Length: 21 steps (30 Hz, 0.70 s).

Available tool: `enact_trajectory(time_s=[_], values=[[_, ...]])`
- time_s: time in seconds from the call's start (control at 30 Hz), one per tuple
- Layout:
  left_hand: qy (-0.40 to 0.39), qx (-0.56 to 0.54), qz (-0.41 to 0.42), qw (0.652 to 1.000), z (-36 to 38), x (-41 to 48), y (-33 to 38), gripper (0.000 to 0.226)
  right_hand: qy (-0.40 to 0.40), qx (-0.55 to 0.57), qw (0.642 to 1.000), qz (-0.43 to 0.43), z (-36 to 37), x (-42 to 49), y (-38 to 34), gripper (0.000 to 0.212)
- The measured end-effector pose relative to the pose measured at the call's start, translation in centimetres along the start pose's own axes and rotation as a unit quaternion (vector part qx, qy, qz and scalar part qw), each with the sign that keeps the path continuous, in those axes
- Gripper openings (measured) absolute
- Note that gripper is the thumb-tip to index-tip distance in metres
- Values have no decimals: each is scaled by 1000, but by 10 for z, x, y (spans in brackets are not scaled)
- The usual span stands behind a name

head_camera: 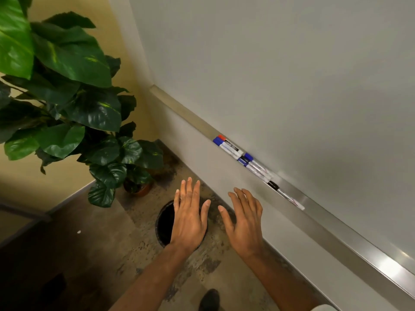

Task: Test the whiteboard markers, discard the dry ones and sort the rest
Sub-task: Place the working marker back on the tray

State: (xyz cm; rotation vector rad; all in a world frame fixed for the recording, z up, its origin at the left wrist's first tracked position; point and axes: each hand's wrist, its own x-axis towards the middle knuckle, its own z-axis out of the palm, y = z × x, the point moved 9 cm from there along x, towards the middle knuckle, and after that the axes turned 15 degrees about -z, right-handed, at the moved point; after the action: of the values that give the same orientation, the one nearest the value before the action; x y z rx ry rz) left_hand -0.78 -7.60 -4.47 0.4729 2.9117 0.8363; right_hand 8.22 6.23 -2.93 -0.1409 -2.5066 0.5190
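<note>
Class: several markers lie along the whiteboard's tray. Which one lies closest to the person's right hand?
The black-capped marker, alone at the near end of the tray. The blue- and red-capped ones lie bunched farther along, away from the open right hand.

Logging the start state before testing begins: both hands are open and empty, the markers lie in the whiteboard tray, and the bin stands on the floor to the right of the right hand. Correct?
Not quite. The head view shows the bin on the floor under the left hand, not right of the right hand. The rest holds: both hands are open and empty, and the markers lie in the whiteboard tray.
</note>
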Motion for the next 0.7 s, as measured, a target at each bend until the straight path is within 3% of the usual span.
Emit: enact_trajectory(time_s=[0.37, 0.7], values=[[-50, -8, 121, 991, 22, -52, 135, 61, 10, -71, 996, 58, -119, -37, 40, 54], [-97, 10, 213, 972, 71, -119, 236, 72, 40, -138, 980, 140, -219, -117, 89, 59]])
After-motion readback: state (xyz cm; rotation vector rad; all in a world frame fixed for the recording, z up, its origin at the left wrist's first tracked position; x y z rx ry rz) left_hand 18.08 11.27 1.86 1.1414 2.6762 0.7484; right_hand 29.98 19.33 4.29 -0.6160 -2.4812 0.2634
